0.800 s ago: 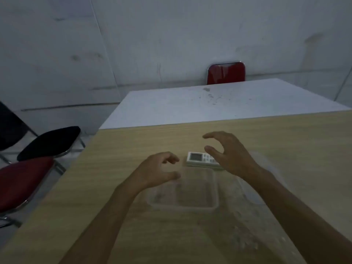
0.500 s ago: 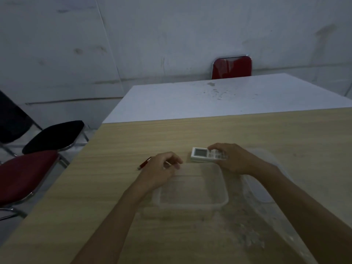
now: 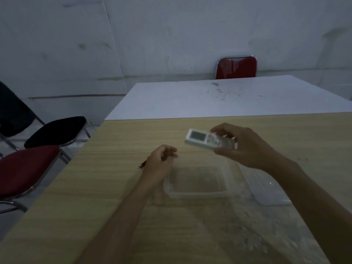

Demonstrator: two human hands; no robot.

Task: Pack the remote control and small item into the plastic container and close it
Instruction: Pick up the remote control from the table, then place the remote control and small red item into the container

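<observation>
A plain meeting-type room: bare white wall, two tables, folding chairs.

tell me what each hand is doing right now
Left hand: curled shut on a thin red pen-like item.
Right hand: holding the white rectangular remote control up off the table.

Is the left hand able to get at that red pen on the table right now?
Probably yes. The left hand is curled right over the red pen, whose tip pokes out beside it, with nothing between them.

One remote control; one container; one lid; one pen; two tables; three chairs.
</observation>
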